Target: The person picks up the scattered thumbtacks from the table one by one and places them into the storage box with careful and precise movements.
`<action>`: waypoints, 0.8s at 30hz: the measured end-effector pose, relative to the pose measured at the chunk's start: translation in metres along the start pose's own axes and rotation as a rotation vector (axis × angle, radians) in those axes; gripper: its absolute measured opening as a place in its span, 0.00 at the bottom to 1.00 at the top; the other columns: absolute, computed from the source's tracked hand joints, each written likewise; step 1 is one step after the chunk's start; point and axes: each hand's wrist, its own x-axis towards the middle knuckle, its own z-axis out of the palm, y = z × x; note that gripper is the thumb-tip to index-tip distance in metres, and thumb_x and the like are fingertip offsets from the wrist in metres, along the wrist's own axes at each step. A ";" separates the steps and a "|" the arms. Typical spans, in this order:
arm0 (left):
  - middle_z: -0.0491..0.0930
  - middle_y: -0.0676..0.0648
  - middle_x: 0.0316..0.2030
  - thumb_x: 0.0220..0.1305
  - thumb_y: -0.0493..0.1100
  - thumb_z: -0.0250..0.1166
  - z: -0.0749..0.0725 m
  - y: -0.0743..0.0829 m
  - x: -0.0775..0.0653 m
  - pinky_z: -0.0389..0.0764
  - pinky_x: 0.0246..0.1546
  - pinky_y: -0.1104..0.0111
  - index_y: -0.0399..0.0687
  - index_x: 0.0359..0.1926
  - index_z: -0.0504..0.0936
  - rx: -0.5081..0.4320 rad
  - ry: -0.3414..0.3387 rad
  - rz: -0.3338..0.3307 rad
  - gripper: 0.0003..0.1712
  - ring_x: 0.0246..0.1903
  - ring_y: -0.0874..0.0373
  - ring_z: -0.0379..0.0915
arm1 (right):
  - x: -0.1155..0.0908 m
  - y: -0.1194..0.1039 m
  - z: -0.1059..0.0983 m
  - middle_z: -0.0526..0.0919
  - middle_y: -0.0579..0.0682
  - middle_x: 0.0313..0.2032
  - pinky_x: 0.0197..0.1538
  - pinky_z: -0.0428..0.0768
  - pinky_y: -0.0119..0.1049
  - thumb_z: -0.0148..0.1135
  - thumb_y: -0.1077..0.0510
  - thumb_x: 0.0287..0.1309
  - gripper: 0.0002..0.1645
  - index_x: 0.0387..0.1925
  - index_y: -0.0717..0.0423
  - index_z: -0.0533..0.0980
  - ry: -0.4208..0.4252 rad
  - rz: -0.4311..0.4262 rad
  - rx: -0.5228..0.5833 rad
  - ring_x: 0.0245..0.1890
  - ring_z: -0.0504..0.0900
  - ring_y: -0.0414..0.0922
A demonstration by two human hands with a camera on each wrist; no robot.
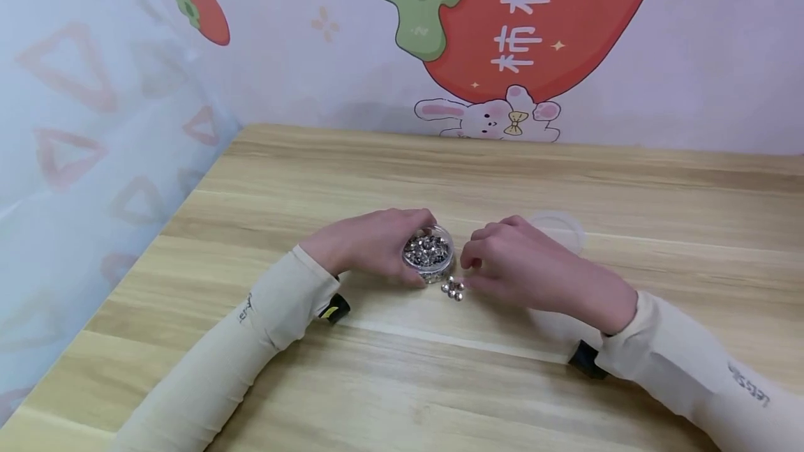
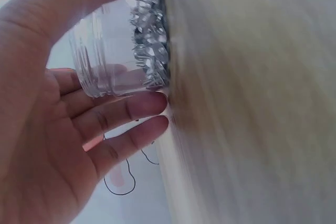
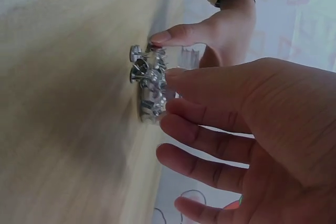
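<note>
My left hand (image 1: 383,243) grips a clear round jar (image 2: 110,45) of silver thumbtacks (image 1: 427,250), its thumb on the near side and fingers around the far side. In the head view the jar tilts slightly towards me; its mouth is uncovered. Just in front of it lies a small cluster of loose thumbtacks (image 1: 452,289) on the table. My right hand (image 1: 521,264) is to the right of the jar, fingers loosely bent, thumb tip right beside the loose tacks. In the right wrist view its thumb and index fingertips overlap the jar and tacks, with no tack plainly held.
A clear round lid (image 1: 568,225) lies on the wooden table (image 1: 402,375) behind my right hand. Printed cloth (image 1: 283,75) with strawberry and rabbit pictures hangs along the table's back edge, and more patterned cloth (image 1: 69,229) hangs at the left. Black wrist devices (image 1: 336,307) sit under both sleeves.
</note>
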 end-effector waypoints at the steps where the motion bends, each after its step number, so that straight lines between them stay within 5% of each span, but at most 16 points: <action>1: 0.79 0.52 0.49 0.44 0.55 0.74 0.000 0.000 0.000 0.78 0.51 0.65 0.49 0.56 0.69 0.014 0.004 0.002 0.39 0.44 0.62 0.74 | 0.001 0.000 0.002 0.82 0.41 0.25 0.46 0.77 0.52 0.72 0.59 0.48 0.03 0.27 0.49 0.83 -0.002 -0.010 -0.001 0.27 0.77 0.38; 11: 0.81 0.53 0.42 0.44 0.62 0.72 0.003 0.005 -0.001 0.82 0.42 0.65 0.48 0.52 0.70 0.132 0.046 0.020 0.38 0.37 0.62 0.76 | 0.001 -0.001 0.019 0.80 0.36 0.22 0.41 0.78 0.49 0.71 0.58 0.50 0.06 0.24 0.44 0.81 -0.022 -0.024 0.020 0.24 0.75 0.34; 24: 0.81 0.53 0.39 0.46 0.61 0.71 0.002 0.004 -0.002 0.82 0.39 0.67 0.47 0.51 0.71 0.136 0.066 0.042 0.36 0.33 0.63 0.75 | 0.002 -0.002 0.018 0.83 0.39 0.25 0.43 0.78 0.51 0.68 0.61 0.52 0.06 0.26 0.46 0.82 -0.008 -0.008 -0.023 0.26 0.78 0.36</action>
